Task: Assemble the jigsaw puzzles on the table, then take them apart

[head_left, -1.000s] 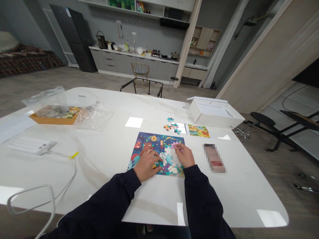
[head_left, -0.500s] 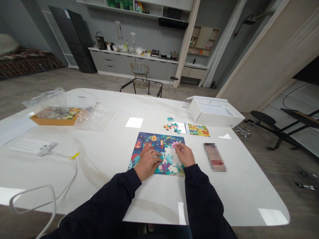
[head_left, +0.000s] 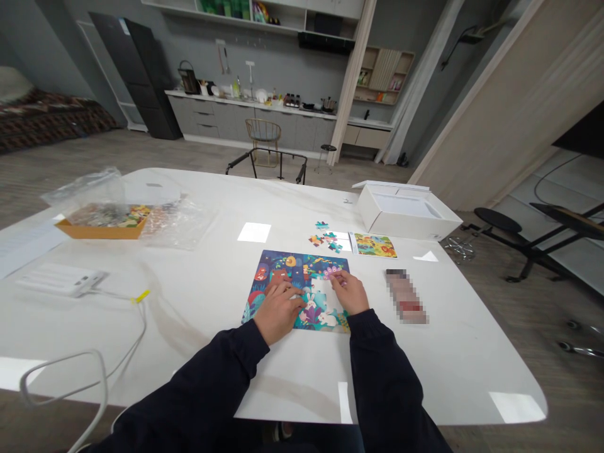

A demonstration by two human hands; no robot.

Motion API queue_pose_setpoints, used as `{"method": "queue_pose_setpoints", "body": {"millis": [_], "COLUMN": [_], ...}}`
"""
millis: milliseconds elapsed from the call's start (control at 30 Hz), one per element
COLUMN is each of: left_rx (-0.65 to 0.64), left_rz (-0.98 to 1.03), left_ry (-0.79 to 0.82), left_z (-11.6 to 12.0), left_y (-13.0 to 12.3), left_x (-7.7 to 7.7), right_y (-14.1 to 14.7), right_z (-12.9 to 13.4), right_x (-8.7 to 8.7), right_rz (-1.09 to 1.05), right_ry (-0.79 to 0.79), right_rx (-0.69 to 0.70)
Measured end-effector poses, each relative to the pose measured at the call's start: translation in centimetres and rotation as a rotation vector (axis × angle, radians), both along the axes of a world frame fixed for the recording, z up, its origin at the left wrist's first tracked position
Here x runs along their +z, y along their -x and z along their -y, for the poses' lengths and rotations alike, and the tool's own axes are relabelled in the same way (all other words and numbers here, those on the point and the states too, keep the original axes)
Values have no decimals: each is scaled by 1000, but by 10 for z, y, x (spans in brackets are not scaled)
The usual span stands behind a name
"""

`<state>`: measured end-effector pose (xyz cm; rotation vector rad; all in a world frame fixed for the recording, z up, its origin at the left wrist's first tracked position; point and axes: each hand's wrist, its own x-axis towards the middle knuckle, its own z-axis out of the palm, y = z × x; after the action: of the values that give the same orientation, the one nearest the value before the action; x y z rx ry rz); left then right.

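Observation:
A colourful jigsaw puzzle (head_left: 278,267) with a bear and rabbits lies on the white table, with a pale gap right of its middle. My left hand (head_left: 279,309) rests on the puzzle's lower middle, fingers spread and flat. At the gap's upper right, my right hand (head_left: 350,293) pinches a pink and purple puzzle piece (head_left: 333,272) against the board. Beyond the board lie several loose puzzle pieces (head_left: 329,240), and beside them a picture card (head_left: 374,245).
An open white box (head_left: 408,211) stands at the back right. A blurred item (head_left: 406,297) lies right of the puzzle. At left are an orange tray (head_left: 101,231) with plastic wrap, a white device (head_left: 59,279) and a cable (head_left: 141,327).

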<state>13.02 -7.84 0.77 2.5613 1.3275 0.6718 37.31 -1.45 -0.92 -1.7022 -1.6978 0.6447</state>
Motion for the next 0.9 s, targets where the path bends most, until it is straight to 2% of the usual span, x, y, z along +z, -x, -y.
{"method": "queue_pose_setpoints", "body": {"millis": [200, 367, 433, 533, 633, 733, 800, 900], "left_rx": [-2, 15, 54, 160, 264, 360, 421, 471], "left_rz": [26, 187, 239, 212, 168, 155, 145, 130], "left_ry": [2, 82, 100, 157, 251, 247, 233, 213], "left_z": [5, -7, -26, -72, -127, -173, -192, -206], "left_y": [-2, 3, 6, 3, -14, -41, -56, -69], "left_x": [2, 10, 16, 22, 20, 12, 5, -1], "right_y": [0, -24, -38, -50, -52, -53, -54, -56], "right_z": [-1, -11, -16, -24, -28, -28, -28, -28], "right_x": [-1, 0, -4, -11, -17, -19, -18, -18], "right_rz": [-82, -196, -192, -221, -232, -234, -237, -257], "right_ry": [-10, -84, -130, -174, -170, -159, -165, -166], "right_rx": [16, -79, -109, -139, -180, -208, -219, -222]}}
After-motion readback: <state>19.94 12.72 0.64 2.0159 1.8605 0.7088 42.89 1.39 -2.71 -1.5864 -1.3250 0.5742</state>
